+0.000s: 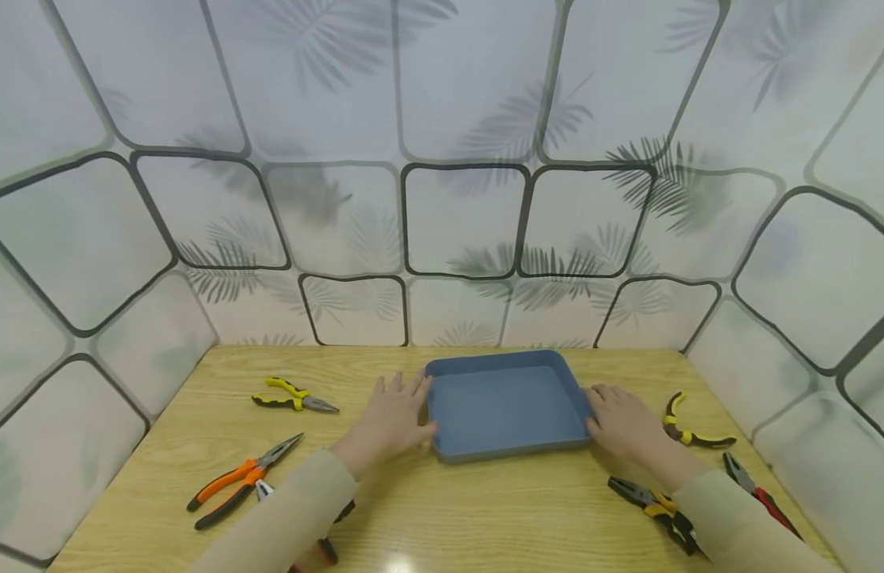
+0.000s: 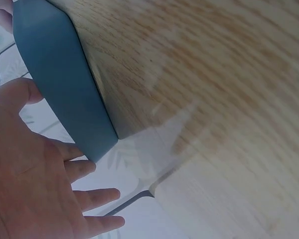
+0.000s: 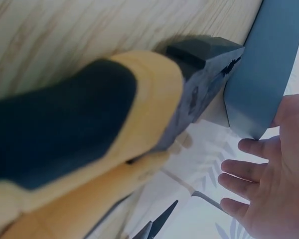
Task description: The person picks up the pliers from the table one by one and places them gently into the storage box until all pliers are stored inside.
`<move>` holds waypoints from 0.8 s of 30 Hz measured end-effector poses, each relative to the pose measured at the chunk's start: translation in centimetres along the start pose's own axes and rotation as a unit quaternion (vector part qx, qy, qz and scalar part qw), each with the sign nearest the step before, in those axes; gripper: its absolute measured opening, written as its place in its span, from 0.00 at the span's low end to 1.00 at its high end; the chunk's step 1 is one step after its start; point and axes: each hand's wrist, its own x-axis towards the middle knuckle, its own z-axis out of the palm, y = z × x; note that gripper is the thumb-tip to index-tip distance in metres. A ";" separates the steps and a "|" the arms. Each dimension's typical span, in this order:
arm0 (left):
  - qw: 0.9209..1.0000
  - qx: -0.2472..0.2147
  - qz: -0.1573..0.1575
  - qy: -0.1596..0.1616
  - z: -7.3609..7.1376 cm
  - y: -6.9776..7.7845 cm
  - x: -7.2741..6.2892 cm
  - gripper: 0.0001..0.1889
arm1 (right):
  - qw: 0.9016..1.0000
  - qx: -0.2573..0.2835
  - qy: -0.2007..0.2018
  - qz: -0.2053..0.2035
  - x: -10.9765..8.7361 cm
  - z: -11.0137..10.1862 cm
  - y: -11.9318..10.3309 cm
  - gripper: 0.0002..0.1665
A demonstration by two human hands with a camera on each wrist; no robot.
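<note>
A shallow blue-grey tray (image 1: 509, 410) lies at the middle of the table. My left hand (image 1: 391, 422) touches the tray's left side, its fingers spread and mostly straight. In the left wrist view the thumb and one finger of the left hand (image 2: 35, 174) meet the tray wall (image 2: 65, 79). On the opposite side, my right hand (image 1: 621, 422) rests against the tray's right edge. The right wrist view shows the right hand (image 3: 279, 174) with extended fingers by the tray wall (image 3: 269, 64). Yellow-black combination pliers (image 1: 652, 509) lie near the right forearm.
Yellow-black long-nose pliers (image 1: 294, 396) and orange-black long-nose pliers (image 1: 244, 483) lie left. Other pliers (image 1: 265, 490) are partly hidden under the left sleeve. At right are yellow-black pliers (image 1: 688, 434) and red-black pliers (image 1: 760, 493). A patterned backdrop (image 1: 463, 223) surrounds the table.
</note>
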 end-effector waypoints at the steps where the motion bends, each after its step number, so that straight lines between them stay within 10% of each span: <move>1: 1.000 0.000 0.000 0.000 0.0 -0.1 0.0 0.45 | 1.000 0.000 0.001 -0.001 0.0 0.1 0.0 0.29; 24: 1.000 0.012 -0.011 -0.017 -0.3 -1.8 -1.5 0.45 | 0.999 0.025 -0.017 -0.013 -0.4 0.0 -2.2 0.32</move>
